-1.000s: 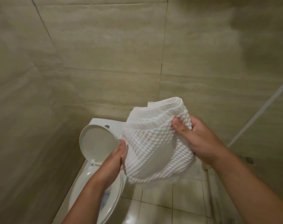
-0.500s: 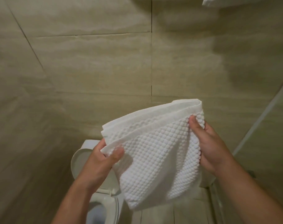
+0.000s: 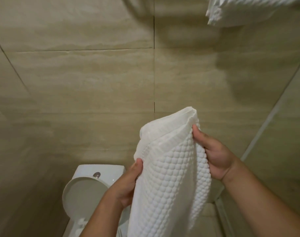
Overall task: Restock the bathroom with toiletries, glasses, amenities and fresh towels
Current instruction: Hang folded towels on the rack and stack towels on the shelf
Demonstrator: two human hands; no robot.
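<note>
"Well, what is the person holding?"

"A white towel [image 3: 166,177], soft and full of little round bumps, with a smooth band at the top. It hangs in long folds in front of the wall [image 3: 94,82], above the toilet [image 3: 101,170]."

"How do the hands hold it?"

"The left hand [image 3: 127,185] grips the left edge with its thumb on the front. The right hand [image 3: 216,156] pinches the right fold up high."

"What else is there?"

"The wall is big smooth tan tiles. The toilet is shiny white with its round lid [image 3: 84,194] up. More white cloth [image 3: 248,11] sits up high."
</note>
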